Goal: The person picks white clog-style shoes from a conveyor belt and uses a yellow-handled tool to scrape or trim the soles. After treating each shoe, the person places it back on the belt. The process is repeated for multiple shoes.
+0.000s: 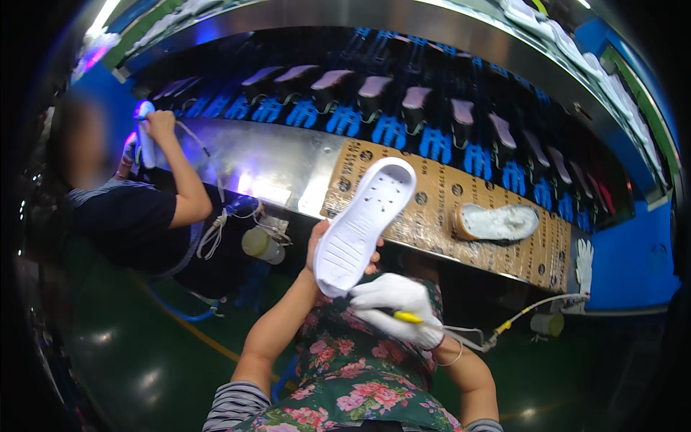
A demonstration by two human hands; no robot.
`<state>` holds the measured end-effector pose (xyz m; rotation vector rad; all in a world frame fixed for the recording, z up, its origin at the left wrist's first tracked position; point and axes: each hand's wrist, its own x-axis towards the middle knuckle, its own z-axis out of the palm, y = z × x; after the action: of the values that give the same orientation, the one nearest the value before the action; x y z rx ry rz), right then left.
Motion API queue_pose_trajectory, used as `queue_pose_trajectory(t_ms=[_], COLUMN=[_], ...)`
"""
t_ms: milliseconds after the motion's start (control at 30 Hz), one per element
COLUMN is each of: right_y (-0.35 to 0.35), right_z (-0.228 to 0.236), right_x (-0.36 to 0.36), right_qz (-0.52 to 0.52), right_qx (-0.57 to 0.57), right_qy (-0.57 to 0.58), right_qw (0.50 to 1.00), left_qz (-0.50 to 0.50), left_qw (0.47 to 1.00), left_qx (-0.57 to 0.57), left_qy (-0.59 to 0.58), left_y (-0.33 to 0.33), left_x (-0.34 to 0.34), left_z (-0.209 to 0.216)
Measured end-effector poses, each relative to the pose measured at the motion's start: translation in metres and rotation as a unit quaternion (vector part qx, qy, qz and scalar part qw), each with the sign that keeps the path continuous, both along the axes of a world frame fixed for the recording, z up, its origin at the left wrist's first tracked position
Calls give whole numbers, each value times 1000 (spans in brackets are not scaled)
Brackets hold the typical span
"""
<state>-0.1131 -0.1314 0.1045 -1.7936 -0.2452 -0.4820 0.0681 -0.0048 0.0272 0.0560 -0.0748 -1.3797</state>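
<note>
In my bare left hand (315,243) is a white shoe sole (366,223), tilted, its hollow inner side with ridges and small holes facing up. The thumb lies along its left edge and fingertips show at the right edge. My right hand (394,306), in a white glove, is closed round a slim dark tool with a yellow end (408,317). A thin hose (468,338) runs from beside that hand toward the right. The gloved fingertips are close to the heel end of the sole; whether they touch it, I cannot tell. The tool's tip is hidden.
A brown printed sheet (432,248) covers the bench, with a tan-edged, white-filled shoe piece (500,222) on it. Behind stand rows of blue pegs (389,131) and pinkish soles. A white glove (584,263) hangs at right. At left, a co-worker's hand (162,126) holds a white piece.
</note>
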Motion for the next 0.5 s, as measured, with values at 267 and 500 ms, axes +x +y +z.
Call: queue_pose_trajectory(t_ms=[267, 500], right_y=[7, -11], right_z=[6, 5], right_x=[-3, -6], right_qz=[29, 50], right_qx=[118, 195], right_qy=[135, 161], right_qw=[983, 966], left_qz=[-6, -8], left_qw=[994, 991], left_qx=[-38, -50], left_qy=[-104, -124], left_y=[-6, -16], left_x=[16, 24], left_z=[2, 24])
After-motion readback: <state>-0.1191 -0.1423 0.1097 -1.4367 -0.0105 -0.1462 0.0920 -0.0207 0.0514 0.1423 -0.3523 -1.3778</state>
